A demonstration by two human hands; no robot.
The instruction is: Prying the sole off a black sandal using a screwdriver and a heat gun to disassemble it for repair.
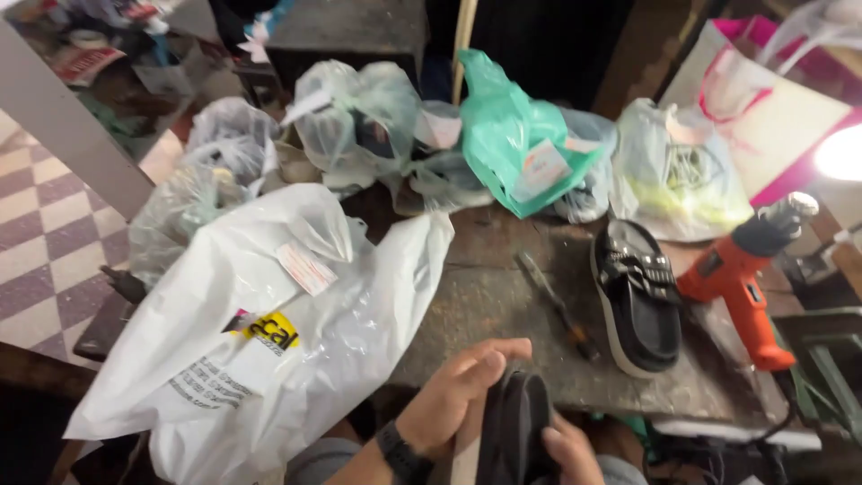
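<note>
black sandal [516, 431] is gripped between both hands, left hand [458, 395] flat along its side, right hand [570, 454] below; best kept steady above the worktop [503, 305].

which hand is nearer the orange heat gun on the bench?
Right. The right hand grips the dark shoe at bottom centre, below-left of the orange heat gun. The left hand presses the shoe's far side, further left.

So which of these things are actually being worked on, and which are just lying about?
In hand:
left hand and right hand gripping a black shoe

Lying about:
black sandal
orange heat gun
screwdriver
big white bag
green bag
worn workbench
</note>
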